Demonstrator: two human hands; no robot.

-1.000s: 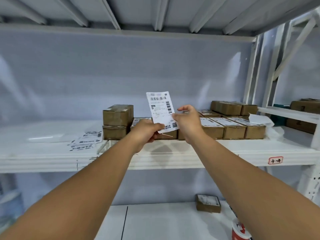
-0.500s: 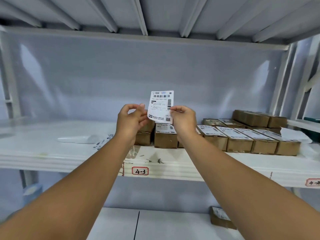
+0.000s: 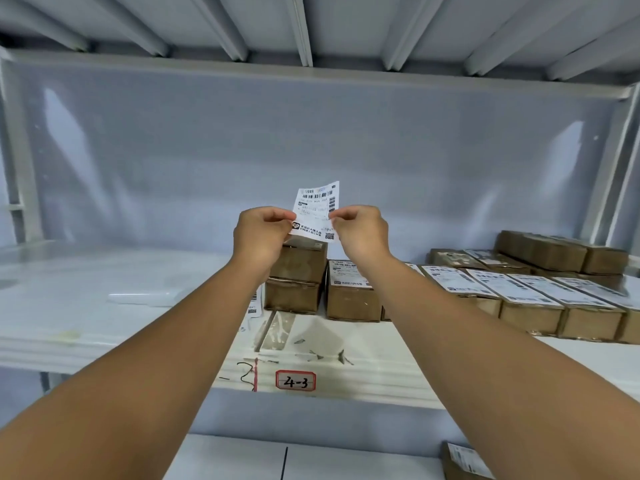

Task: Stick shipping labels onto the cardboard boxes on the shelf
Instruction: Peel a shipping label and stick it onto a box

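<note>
The left hand [image 3: 261,233] and right hand [image 3: 360,230] are each pinching the label [image 3: 317,206], holding it upright above the stacked boxes [image 3: 294,278] near the shelf's [image 3: 86,306] front edge. They are probably peeling its backing. Next, it is needing laying flat on the top one and pressing down.

The white shelf [image 3: 104,327], its front edge bearing a red-framed tag [image 3: 295,380] marked 4-3, is carrying a stack of two cardboard boxes [image 3: 294,282], a labelled box [image 3: 349,292] sitting just beside it, a row of labelled boxes [image 3: 526,303] running rightward, more boxes [image 3: 561,254] behind them, and loose label sheets [image 3: 254,303] lying left of the stack.
</note>
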